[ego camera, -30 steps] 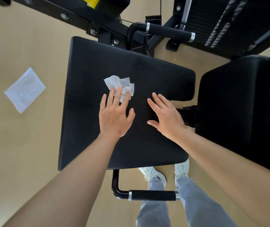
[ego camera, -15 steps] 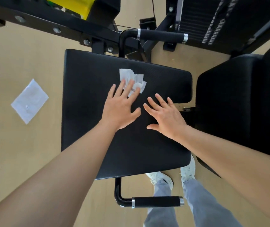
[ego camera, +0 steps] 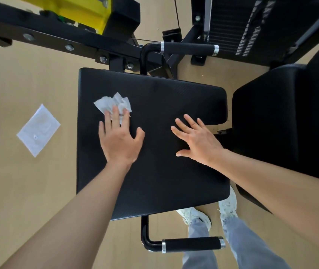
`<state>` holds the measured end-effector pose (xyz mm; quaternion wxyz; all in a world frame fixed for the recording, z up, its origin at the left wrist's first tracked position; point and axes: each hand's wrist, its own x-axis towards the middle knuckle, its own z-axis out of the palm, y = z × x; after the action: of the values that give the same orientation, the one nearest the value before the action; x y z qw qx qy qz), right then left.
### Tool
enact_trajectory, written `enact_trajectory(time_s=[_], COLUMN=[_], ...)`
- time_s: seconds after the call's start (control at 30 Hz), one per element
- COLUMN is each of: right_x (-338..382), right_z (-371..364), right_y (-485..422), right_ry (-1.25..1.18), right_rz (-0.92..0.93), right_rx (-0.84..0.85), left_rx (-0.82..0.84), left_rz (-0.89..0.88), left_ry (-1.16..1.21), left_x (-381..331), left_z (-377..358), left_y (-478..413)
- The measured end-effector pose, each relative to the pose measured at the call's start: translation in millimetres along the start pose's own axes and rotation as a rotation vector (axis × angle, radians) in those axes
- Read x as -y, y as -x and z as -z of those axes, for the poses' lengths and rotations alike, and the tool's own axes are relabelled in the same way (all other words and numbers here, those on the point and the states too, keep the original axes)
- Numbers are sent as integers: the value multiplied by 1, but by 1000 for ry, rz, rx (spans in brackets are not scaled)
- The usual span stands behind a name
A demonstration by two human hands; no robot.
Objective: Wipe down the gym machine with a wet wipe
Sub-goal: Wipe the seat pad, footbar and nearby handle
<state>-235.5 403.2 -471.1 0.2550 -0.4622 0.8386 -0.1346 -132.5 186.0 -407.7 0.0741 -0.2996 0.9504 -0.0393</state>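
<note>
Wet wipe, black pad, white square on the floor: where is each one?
wet wipe (ego camera: 105, 103): head view, crumpled left part.
black pad (ego camera: 164, 181): head view, bare middle.
white square (ego camera: 38, 130): head view, its centre.

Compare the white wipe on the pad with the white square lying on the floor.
The wet wipe is crumpled; the white square lies flat with straight edges. The wet wipe sits on the black pad; the white square lies on the floor to the left of it. The left hand presses its fingers on the wet wipe; no hand touches the white square. Both are white and thin.
</note>
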Motion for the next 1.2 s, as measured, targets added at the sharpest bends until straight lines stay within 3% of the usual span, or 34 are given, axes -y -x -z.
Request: enact_trajectory(time_s=[0.3,0.43,0.63,0.77,0.87,1.07,1.2], right_x=[0,2,3,3,3,3,3], right_z=[1,4,5,4,4,2,3], right_y=[-2,-2,1,1,1,2,2], right_ry=[20,23,26,27,14,8,2], right_rz=[-14,-23,-14,-21,-24,-33,-24], right_rx=[17,29,17,14,17,11,17], left_rx=[-42,-89,-96,-89,-62,23,-5], left_rz=[-401,-340,31,148,93,-304,-230], left_ry=[26,-42,-62,-16,14,23,-57], left_x=[-9,5,28,26,13,-1,11], left_z=[-28,-27,-24,-24,-26,-32,-26], left_y=[89,101,100,112,128,143,123])
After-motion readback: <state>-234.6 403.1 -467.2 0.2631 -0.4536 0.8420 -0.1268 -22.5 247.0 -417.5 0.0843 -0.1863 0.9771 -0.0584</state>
